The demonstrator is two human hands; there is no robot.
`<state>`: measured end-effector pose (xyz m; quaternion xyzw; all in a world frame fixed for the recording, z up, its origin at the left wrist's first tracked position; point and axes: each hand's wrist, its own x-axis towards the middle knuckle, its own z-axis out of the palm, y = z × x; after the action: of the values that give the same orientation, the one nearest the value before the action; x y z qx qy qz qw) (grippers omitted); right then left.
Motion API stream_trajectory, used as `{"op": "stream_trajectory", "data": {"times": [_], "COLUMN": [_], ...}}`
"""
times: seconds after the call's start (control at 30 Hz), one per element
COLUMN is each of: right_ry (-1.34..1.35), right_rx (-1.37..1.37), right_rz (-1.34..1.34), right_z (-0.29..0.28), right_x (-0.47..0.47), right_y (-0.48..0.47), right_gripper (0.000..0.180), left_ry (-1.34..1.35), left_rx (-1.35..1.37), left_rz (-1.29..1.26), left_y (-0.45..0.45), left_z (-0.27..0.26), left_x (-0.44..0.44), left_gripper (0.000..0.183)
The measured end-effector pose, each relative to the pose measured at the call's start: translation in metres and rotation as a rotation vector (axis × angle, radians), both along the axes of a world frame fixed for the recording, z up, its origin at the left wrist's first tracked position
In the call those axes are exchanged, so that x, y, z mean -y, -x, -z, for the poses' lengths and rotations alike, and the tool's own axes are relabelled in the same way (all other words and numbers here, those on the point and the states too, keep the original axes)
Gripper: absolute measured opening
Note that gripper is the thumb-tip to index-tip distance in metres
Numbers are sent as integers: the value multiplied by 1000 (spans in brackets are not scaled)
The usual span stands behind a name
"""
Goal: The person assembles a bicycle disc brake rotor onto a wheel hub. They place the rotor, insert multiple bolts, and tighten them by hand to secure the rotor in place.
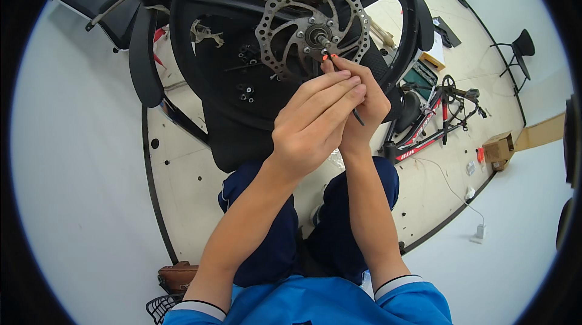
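A disc brake rotor (271, 29) lies bolted to the hub of a black spoked wheel (182, 52). The threaded axle (322, 39) points up from the hub's middle. My right hand (370, 102) pinches a thin black tool (358, 118), apparently a hex key, just below the axle. Fingers of my left hand (309, 120) wrap over it and overlap the right hand. The tool's upper end reaches the rotor bolts near the axle; whether it sits in a bolt is hidden. Small orange spots show at the fingertips.
Beneath the wheel is a black chair seat (236, 143), with small nuts and bolts (246, 93) on it. A bicycle frame (423, 134) lies on the floor at right. Armrest (144, 61) stands left. Farther right are a cardboard box (499, 146) and a white cable (448, 184).
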<state>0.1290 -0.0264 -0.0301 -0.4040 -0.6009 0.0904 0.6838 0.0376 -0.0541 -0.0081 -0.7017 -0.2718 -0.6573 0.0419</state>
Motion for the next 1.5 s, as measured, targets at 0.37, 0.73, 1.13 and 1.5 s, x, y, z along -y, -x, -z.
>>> {"op": "stream_trajectory", "data": {"times": [0.37,0.73,1.13,1.5], "right_ry": [-12,-14,-38,-99], "right_rx": [-24,-53,3,-31], "right_rz": [-33,-64,-37,-57], "right_z": [4,7,-4,-3], "right_x": [0,-3,-4,-6], "right_y": [1,2,3,3], "right_gripper": [16,17,18,13], "left_ry": [22,22,-21,-65], "left_rx": [8,14,42,61], "left_rz": [6,-39,-89,-58], "left_y": [1,-2,8,7], "left_z": [-2,-7,-11,-6], "left_x": [3,2,-7,-10], "left_gripper": [32,33,24,26]}}
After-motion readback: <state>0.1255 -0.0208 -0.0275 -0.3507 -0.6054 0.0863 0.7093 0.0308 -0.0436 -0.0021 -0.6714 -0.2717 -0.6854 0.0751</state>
